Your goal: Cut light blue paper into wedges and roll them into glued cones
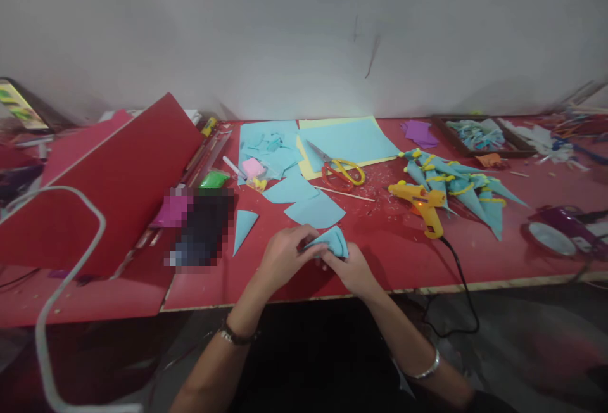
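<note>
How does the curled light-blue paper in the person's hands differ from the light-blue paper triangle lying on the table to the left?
The curled light-blue paper is held by the left hand and right hand; the light-blue paper triangle lies untouched on the red table. The curled paper shows rounded, layered edges, while the triangle narrows to a point toward the person. Both are light blue.

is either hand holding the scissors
No, the left hand and right hand both hold a blue paper piece, while the scissors lie farther back.
</note>
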### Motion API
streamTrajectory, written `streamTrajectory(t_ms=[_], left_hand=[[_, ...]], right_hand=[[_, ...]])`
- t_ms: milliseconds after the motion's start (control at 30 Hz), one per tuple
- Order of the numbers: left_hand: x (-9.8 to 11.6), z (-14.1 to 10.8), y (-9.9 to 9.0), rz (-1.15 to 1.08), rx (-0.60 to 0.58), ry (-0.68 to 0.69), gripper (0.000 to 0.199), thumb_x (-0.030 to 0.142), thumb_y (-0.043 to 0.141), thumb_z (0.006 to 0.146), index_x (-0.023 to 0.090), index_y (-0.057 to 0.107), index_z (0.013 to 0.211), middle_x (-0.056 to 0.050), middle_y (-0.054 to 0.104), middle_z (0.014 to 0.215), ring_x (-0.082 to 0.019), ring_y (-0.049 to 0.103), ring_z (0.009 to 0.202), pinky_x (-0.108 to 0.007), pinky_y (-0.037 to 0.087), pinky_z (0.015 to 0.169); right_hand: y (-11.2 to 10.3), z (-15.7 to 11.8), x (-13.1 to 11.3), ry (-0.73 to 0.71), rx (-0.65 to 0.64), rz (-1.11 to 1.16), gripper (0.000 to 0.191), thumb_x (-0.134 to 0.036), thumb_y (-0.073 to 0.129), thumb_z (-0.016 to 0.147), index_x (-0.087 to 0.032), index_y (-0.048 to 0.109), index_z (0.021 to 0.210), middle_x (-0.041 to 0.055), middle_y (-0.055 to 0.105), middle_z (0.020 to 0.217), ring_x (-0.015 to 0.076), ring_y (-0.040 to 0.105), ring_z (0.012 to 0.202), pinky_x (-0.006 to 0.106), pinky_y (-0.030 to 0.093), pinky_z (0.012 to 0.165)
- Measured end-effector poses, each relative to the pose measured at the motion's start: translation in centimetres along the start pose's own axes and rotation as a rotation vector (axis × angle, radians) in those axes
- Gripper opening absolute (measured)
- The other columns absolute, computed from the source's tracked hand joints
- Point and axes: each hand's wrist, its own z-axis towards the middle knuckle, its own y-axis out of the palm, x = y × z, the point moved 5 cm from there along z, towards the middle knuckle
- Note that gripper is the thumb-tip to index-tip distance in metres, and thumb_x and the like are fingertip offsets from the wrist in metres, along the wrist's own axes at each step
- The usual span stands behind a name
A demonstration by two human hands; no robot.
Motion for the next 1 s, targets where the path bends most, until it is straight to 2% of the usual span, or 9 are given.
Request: streamTrajectory(t_ms=[100,200,333,433,633,833,1000], left_hand=[[-0.2,0.3,0.0,0.067,-0.018,0.036,0.024,0.038,0.051,0.081,0.019,0.058,0.069,0.001,0.061,0.063,-0.012,0.052,0.061,-0.021,0.036,0.058],[-0.2,0.4,0.2,0.159,-0.02,0.067,0.023,0.036,0.047,0.084,0.02,0.057,0.072,0.001,0.061,0.063,-0.012,0.052,0.06,-0.021,0.034,0.056],[0.0,0.4,0.2,0.358,0.043,0.109,0.027,0.028,0.039,0.087,0.019,0.056,0.068,0.0,0.056,0.056,-0.013,0.048,0.054,-0.023,0.03,0.053],[0.1,0.2,0.0,0.41,0.077,0.119,0.03,0.028,0.035,0.088,0.019,0.056,0.068,-0.001,0.056,0.056,-0.014,0.049,0.054,-0.025,0.032,0.055],[-0.5,-0.2,-0.6,0.091,0.119,-0.011,0.028,0.027,0.029,0.09,0.02,0.057,0.089,-0.001,0.063,0.071,-0.014,0.057,0.066,-0.023,0.039,0.06],[-1.4,0.0,-1.6,-0.017,0.234,-0.073,0.026,0.028,0.038,0.087,0.018,0.056,0.071,0.002,0.059,0.063,-0.011,0.054,0.059,-0.02,0.038,0.056],[-2.6,-0.2,-2.9,-0.033,0.356,-0.112,0.02,0.028,0.048,0.082,0.018,0.061,0.071,0.0,0.066,0.073,-0.013,0.058,0.066,-0.022,0.041,0.062]], right_hand=[[0.1,0.0,0.0,0.01,-0.033,-0.002,0.022,-0.036,0.056,0.072,-0.016,0.059,0.061,0.0003,0.061,0.055,0.0121,0.055,0.052,0.023,0.044,0.053],[0.2,0.0,-0.1,0.013,-0.031,-0.017,0.022,-0.035,0.056,0.073,-0.017,0.058,0.059,0.0001,0.06,0.054,0.0116,0.055,0.052,0.023,0.044,0.054],[0.2,-0.1,-0.1,0.016,-0.021,-0.039,0.022,-0.034,0.056,0.072,-0.017,0.058,0.059,0.0007,0.061,0.054,0.0127,0.056,0.053,0.023,0.045,0.054],[0.2,-0.2,0.0,0.014,-0.012,-0.043,0.022,-0.035,0.057,0.072,-0.017,0.058,0.059,0.0015,0.061,0.055,0.0132,0.056,0.053,0.024,0.045,0.054],[0.3,-0.1,-0.1,0.027,-0.013,-0.024,0.02,-0.035,0.058,0.071,-0.017,0.058,0.061,0.0009,0.063,0.057,0.0129,0.056,0.052,0.024,0.045,0.053],[0.4,-0.2,-0.1,0.022,-0.033,-0.042,0.023,-0.035,0.056,0.073,-0.017,0.058,0.059,0.0003,0.061,0.058,0.0123,0.056,0.056,0.023,0.045,0.058],[0.3,-0.2,0.4,0.033,-0.035,-0.074,0.026,-0.038,0.056,0.075,-0.017,0.058,0.06,0.0008,0.06,0.059,0.0122,0.055,0.057,0.023,0.044,0.059]])
